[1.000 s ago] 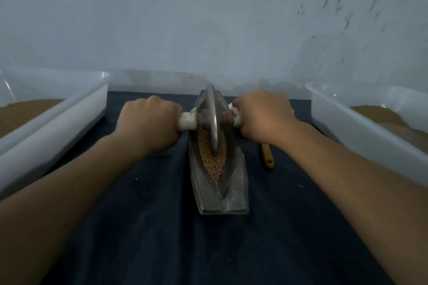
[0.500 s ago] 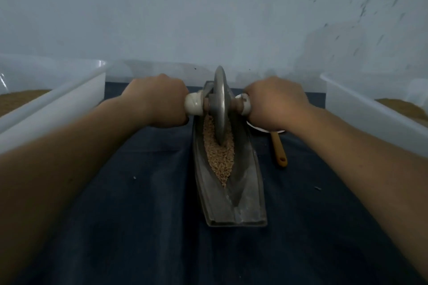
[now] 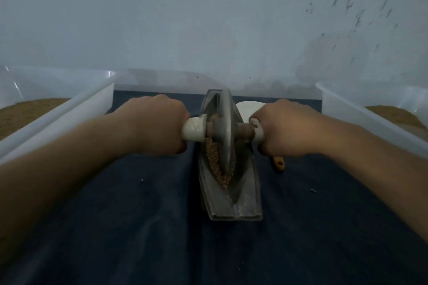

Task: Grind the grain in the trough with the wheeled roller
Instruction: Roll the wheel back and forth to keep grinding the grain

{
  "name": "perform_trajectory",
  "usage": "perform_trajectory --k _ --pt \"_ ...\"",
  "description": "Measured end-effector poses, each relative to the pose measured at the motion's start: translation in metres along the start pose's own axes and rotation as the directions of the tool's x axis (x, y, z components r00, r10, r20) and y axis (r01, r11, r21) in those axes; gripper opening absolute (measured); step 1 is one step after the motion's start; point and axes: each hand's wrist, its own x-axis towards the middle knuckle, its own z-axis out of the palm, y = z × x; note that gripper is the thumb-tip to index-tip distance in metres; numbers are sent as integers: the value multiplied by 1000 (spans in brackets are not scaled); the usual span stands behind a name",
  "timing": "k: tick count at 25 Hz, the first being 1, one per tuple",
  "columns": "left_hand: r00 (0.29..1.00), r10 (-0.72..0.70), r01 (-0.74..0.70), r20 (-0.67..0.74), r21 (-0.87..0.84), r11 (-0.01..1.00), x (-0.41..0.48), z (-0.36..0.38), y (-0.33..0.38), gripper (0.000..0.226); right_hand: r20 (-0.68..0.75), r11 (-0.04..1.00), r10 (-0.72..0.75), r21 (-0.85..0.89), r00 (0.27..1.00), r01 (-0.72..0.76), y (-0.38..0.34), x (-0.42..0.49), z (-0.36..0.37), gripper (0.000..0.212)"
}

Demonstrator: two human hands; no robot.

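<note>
A grey metal trough (image 3: 234, 206), boat-shaped, lies lengthwise on the dark blue cloth. Brown grain (image 3: 214, 162) fills its groove. The wheeled roller (image 3: 224, 127) stands upright in the groove over the middle of the grain, a grey disc on a brown axle with white handles. My left hand (image 3: 155, 125) grips the left handle, and my right hand (image 3: 284, 127) grips the right handle. The far part of the grain is hidden behind the disc.
A clear plastic bin (image 3: 58, 109) holding brown grain stands at the left, another clear bin (image 3: 361, 118) with grain at the right. A white scoop bowl (image 3: 247, 107) with an orange handle (image 3: 279, 162) lies right of the trough, partly under my right hand. A pale wall is behind.
The roller and both hands have come back toward me along the trough, from its far end to over the middle of the grain. The camera view has also shifted.
</note>
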Motion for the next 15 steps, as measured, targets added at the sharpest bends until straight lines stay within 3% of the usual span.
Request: perform_trajectory --k 2,8,12,15 --pt "996 24 -19 -82 64 998 -6 -1 -1 22 35 997 32 68 999 -35 2 -9 2 15" --pt "979 -44 71 -201 128 989 42 7 1 19 -186 994 110 3 976 -111 10 33 24 14" --pt "978 -112 125 -177 66 990 58 10 -1 22 -305 991 112 -37 946 -129 7 56 23 17" --pt "984 -94 100 -150 33 994 33 11 2 16 -275 993 60 -83 959 -86 1 35 15 18"
